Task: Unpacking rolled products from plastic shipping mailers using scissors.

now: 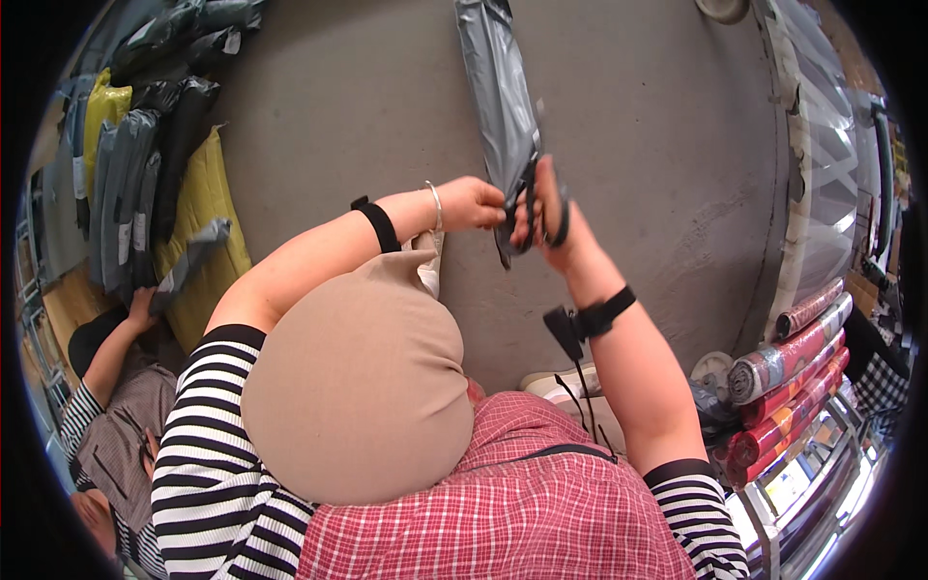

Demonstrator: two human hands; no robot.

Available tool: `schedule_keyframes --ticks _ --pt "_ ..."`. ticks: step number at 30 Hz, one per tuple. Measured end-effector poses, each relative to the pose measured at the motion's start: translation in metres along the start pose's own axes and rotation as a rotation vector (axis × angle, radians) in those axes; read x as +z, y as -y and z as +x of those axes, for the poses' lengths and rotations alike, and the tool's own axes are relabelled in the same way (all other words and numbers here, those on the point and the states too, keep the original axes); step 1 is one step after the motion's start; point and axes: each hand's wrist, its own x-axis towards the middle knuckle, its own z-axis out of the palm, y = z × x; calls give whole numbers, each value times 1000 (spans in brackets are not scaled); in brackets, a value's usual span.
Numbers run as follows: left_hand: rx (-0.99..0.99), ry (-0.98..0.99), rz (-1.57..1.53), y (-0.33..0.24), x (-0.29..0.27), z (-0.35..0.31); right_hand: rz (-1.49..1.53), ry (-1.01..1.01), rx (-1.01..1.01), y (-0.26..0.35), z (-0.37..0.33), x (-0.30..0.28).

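A long, narrow package in shiny grey plastic [498, 87] runs down from the top edge of the head view, over the floor in front of me. My left hand [476, 203] is closed at the near end of this wrapping, its fingertips pinching the plastic. Close beside it, my right hand [559, 217] is closed round a pair of scissors with black handles [563, 227]. The blades lie along the package's right side and look blurred. Both hands nearly meet at the gathered plastic end. I cannot tell whether the blades are in the plastic.
Several grey, black and yellow wrapped packages [126, 193] are stacked at the left. A co-worker's hand [142, 309] touches a grey package there. At the right lie several plastic-wrapped red rolls [793, 416], with pale wrapped goods [817, 164] farther along. Grey floor [657, 145] lies between.
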Motion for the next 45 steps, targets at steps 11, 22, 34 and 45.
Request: schedule_keyframes --ticks 11,22,34,45 --pt "-137 -46 -271 38 -2 -6 -353 -290 -176 -26 -6 -79" --pt "-145 -45 -343 47 -1 0 -1223 -480 -342 -88 -20 -94" --pt "-80 -350 -424 31 -5 -5 -1252 -186 -452 -36 10 -31" --pt "82 -139 65 20 3 1 -929 -205 -324 -17 53 -8"
